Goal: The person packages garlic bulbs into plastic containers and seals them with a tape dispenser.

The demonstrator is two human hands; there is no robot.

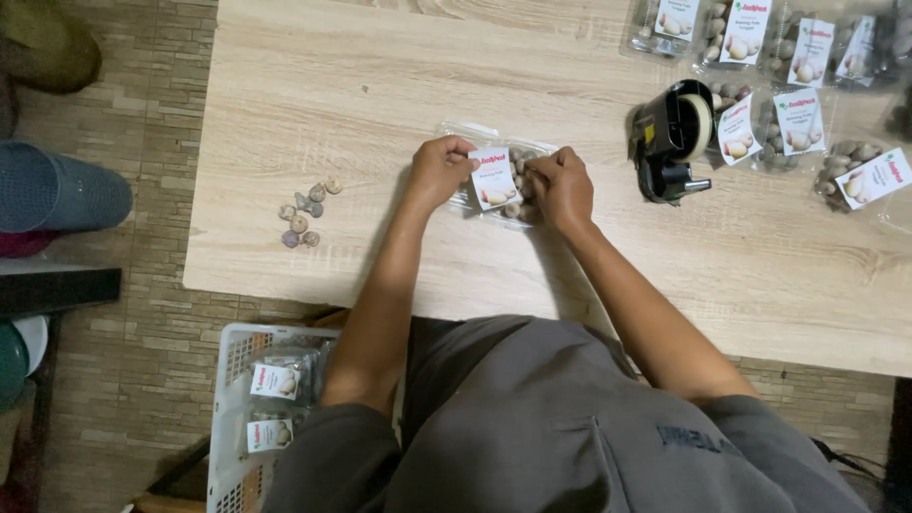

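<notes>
both hands (499, 176) closed on one clear nut packet (496, 180) (seven loose nuts (306, 211) nearby)

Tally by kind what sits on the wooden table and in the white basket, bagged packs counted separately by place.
Pack held by left hand and right hand: 1
Other packs on table, several overlapping: about 7
Packs in basket: 2
Tape dispenser: 1
Loose nuts: about 8
Total: about 19

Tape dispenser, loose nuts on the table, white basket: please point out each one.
tape dispenser (671, 141), head view, black body.
loose nuts (306, 211), head view, middle of pile.
white basket (226, 399), head view, left rim.
</notes>
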